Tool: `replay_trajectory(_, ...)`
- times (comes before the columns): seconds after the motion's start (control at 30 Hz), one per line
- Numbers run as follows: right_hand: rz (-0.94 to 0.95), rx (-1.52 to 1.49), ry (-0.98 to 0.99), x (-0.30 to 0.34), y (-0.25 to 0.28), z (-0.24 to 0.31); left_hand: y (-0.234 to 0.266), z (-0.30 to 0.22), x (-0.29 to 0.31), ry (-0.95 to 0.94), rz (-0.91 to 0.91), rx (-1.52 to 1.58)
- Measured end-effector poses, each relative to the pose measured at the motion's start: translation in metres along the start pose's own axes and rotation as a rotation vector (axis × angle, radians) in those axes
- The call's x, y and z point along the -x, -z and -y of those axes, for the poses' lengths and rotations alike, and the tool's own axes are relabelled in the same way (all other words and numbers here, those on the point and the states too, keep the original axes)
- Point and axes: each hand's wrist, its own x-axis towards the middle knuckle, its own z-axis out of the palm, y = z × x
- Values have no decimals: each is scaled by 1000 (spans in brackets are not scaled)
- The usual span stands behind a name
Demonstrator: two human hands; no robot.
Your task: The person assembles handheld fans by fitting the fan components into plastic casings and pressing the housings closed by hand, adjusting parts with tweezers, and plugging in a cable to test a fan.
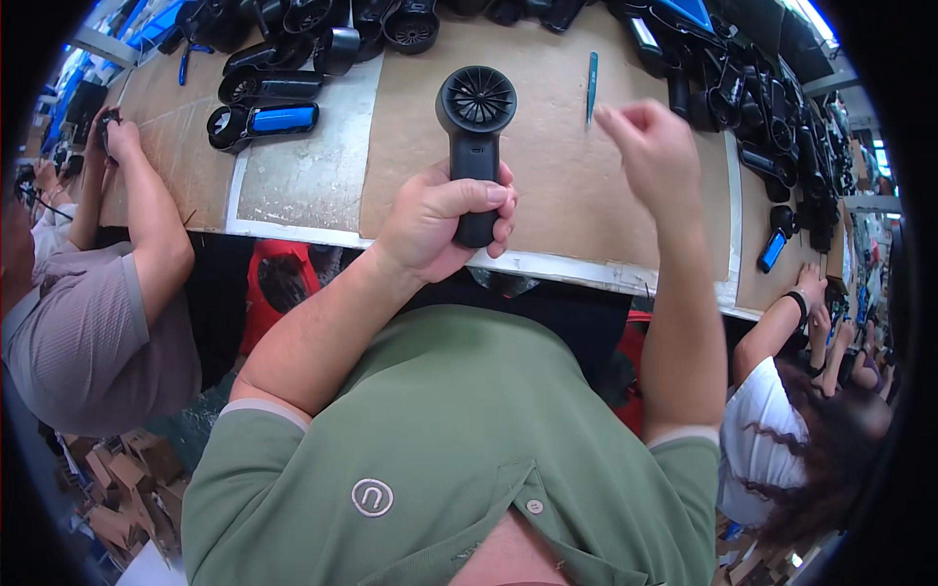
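My left hand (438,220) is wrapped round the handle of a black handheld fan (478,103). The fan stands upright over the bench's front edge, its round bladed head showing at the top and a small port on its neck. To the right, my right hand (653,156) is raised above the bench, apart from the fan. Its fingers are curled in and slightly blurred; whether something small is between them is hidden. Just beyond its fingertips lies a pair of teal tweezers (592,86) on the brown board.
Several black fan housings, one with a blue cell (283,119), lie at the back left. More black parts (723,88) are heaped at the right. Co-workers sit at both sides, one at left with a hand (122,139) on a dark part. Blue-handled pliers (184,66) lie far left.
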Motion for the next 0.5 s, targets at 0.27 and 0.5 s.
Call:
replay_trajectory(0.27,399,389,-228,-87,-16,3,-4,4,-2,-19,-55,-100)
replay_trajectory(0.5,200,-310,-83,-25,-12,-5,-3,4,-5,-20,-85,-37)
